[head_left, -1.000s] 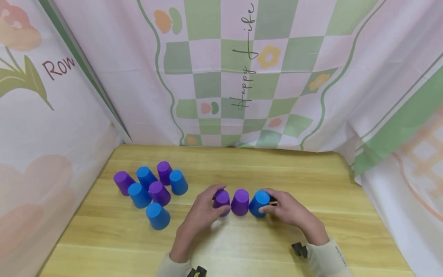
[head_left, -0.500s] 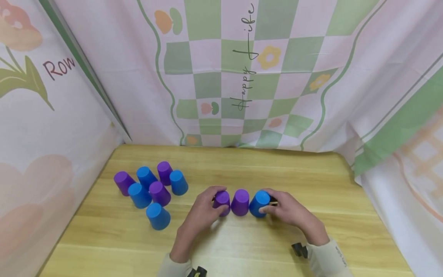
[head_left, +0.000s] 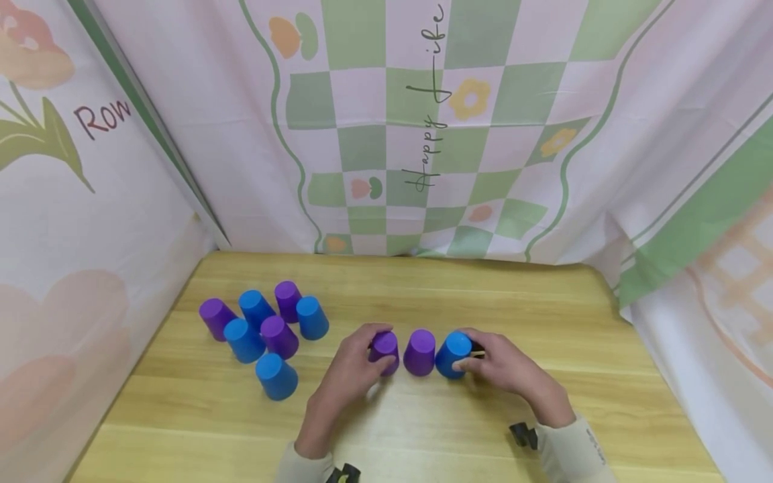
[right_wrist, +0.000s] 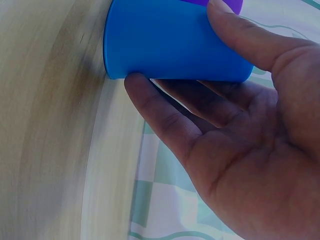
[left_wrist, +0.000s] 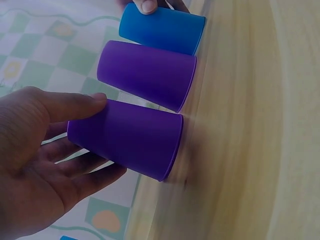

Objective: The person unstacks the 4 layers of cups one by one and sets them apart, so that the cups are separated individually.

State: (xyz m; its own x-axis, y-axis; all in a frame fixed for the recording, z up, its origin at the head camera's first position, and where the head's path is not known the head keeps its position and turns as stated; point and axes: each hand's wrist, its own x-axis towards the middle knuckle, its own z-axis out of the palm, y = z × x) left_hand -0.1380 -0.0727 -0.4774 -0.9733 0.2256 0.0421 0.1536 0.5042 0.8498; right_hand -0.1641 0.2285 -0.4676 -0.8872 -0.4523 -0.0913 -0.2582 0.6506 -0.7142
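Three upside-down cups stand in a row at the middle of the table. My left hand grips the left purple cup, thumb on the near side and fingers round its far side. The middle purple cup is untouched, with a narrow gap to its left. At the right end of the row, my right hand holds the blue cup between thumb and fingers. In the left wrist view the held purple cup has its rim close to the tabletop. The right wrist view shows the blue cup against the fingers.
To the left stands a loose cluster of several upturned blue and purple cups, the nearest a blue cup. The wooden table meets a patterned curtain at the back and printed cloth on both sides.
My left hand has shifted slightly left with its purple cup, widening the gap to the middle purple cup. The right hand and the blue cup stay in place.
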